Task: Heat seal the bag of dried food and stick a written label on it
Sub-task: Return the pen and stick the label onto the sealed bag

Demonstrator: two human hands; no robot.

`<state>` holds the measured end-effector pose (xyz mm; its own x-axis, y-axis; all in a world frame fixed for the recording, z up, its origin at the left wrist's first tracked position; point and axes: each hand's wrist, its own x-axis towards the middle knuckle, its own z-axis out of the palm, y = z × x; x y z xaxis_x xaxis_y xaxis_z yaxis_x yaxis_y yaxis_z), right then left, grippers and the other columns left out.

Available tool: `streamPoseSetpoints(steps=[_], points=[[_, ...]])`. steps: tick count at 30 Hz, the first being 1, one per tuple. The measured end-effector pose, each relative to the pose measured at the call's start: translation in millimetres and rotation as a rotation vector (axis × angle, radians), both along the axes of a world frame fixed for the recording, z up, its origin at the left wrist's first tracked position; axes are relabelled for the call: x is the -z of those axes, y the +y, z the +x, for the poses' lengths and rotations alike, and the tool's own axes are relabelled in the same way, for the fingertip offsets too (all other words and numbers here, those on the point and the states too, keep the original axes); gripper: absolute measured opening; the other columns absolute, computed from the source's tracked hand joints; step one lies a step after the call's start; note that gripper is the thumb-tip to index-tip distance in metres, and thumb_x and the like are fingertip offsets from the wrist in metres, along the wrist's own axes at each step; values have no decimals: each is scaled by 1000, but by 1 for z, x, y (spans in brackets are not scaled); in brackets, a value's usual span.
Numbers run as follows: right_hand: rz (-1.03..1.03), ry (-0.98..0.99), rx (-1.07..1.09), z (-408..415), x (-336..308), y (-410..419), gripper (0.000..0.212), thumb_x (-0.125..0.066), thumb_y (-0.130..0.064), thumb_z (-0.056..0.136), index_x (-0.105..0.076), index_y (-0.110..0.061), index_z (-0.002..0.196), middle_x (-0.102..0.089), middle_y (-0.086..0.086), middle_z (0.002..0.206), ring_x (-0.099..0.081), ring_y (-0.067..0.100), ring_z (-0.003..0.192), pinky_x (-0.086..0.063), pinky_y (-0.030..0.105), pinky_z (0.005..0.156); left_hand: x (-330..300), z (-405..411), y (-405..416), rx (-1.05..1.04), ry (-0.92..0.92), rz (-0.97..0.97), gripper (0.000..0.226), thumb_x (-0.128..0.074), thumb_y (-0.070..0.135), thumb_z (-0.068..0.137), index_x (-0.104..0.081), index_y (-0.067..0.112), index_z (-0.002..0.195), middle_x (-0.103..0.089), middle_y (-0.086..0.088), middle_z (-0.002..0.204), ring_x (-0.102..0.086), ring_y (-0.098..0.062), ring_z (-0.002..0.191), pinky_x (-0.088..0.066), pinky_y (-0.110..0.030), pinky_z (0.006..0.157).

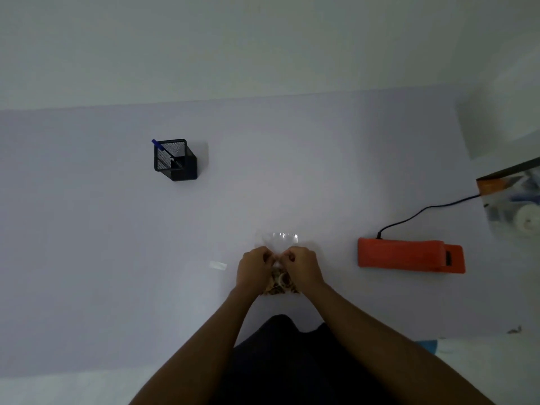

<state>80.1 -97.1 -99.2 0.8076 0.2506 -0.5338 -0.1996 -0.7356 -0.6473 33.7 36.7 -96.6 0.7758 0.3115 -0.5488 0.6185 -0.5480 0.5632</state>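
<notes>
A clear plastic bag of brown dried food (280, 283) lies on the pale table just in front of me. Its empty transparent top (282, 239) points away from me. My left hand (254, 268) and my right hand (302, 267) are side by side on the bag's middle, fingers curled and pinching the plastic. An orange heat sealer (410, 256) with a black cord (420, 213) rests to the right of the bag. A small white label (218, 265) lies flat just left of my left hand.
A black mesh pen holder (174, 159) with a blue pen (157, 145) stands at the far left of the table. A printed box (511, 200) sits at the right edge. The wall rises behind the table's far edge.
</notes>
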Motion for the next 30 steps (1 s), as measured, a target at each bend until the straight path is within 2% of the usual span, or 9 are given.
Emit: streamPoseSetpoints(steps=[4,6,9,12,18,22,25,30], points=[[-40,26,11,3,0,6,33,-68,-26,91,-57,-14,61,-53,-5,59,-48,4,52,-36,18,48,4,1,1,4,22,46,21,-59,25,93,-63,17,73,-64,4,72,-60,-14,65,-40,-24,57],[-52,46,11,6,2,6,34,-68,-27,90,-60,-12,61,-58,-2,59,-53,8,53,-43,23,50,5,3,1,12,6,51,22,-58,24,94,-61,14,73,-62,2,75,-59,-16,66,-40,-26,58],[-57,76,16,11,4,6,26,-69,-28,87,-71,-7,71,-71,4,69,-67,18,65,-58,37,63,5,5,-2,24,-3,57,22,-57,21,95,-57,14,74,-56,0,81,-53,-15,67,-35,-23,58],[-65,93,-3,15,3,7,25,-70,-30,85,-74,-8,73,-73,5,71,-69,19,67,-60,39,67,5,5,-2,39,-13,58,22,-55,19,96,-53,15,75,-52,-1,85,-50,-16,69,-31,-20,56],[-89,108,3,16,5,9,34,-71,-32,83,-70,0,72,-72,13,70,-69,27,67,-59,41,62,8,7,1,109,1,77,22,-51,20,98,-55,7,82,-51,-8,92,-51,-22,71,-40,-29,64],[-101,109,13,17,3,10,36,-72,-29,83,-67,3,69,-70,16,67,-65,26,57,-55,38,57,7,10,-3,213,38,146,19,-44,19,102,-52,5,93,-52,-14,100,-58,-32,75,-52,-40,69],[-113,117,19,18,0,11,41,-74,-31,83,-58,-5,56,-61,8,55,-53,15,49,-47,31,50,4,9,-4,301,79,213,7,-47,12,100,-51,7,103,-51,-14,107,-62,-32,79,-52,-36,69],[-133,150,23,23,-2,12,48,-77,-41,81,-48,-17,49,-48,-3,47,-47,13,44,-41,28,48,-2,9,-6,352,106,313,8,-50,15,99,-50,11,106,-50,-12,108,-64,-28,77,-51,-33,62]])
